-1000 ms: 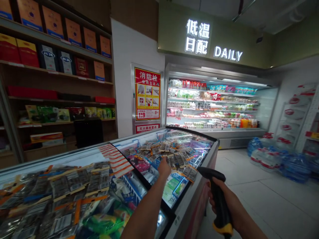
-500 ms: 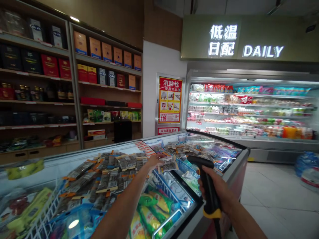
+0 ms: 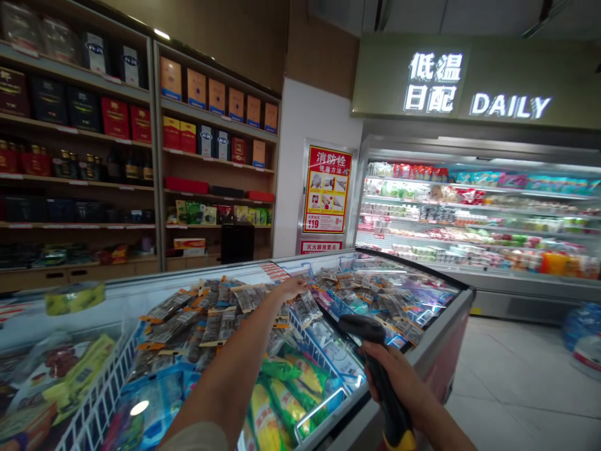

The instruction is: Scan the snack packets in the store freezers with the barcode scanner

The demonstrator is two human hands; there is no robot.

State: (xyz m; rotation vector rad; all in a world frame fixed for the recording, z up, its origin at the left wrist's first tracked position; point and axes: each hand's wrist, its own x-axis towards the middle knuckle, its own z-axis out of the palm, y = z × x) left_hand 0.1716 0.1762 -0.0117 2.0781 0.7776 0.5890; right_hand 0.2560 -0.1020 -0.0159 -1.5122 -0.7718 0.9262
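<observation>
My left hand [image 3: 292,288] reaches over the chest freezer, its fingers pinched on the top end of a small clear snack packet [image 3: 306,309] that hangs tilted from them. My right hand [image 3: 393,366] is wrapped round the handle of a black and yellow barcode scanner [image 3: 364,327]. The scanner's head is to the right of the packet and a little lower, apart from it. To the left of the packet, a heap of similar packets [image 3: 220,326] with orange edges lies in the freezer. Below my left forearm are green and yellow bags of corn [image 3: 286,401].
The freezer's front rim [image 3: 451,319] runs to the back right. A white wire divider [image 3: 101,394] stands at the left. Boxes fill the wall shelves [image 3: 157,150]; a lit refrigerated display [image 3: 469,219] is behind. Large water bottles [image 3: 585,332] stand on the floor at right.
My view has turned slightly left. The packet in my left hand has swung from nearly level to hanging down at a slant. My right hand has moved the scanner lower and leftward.
</observation>
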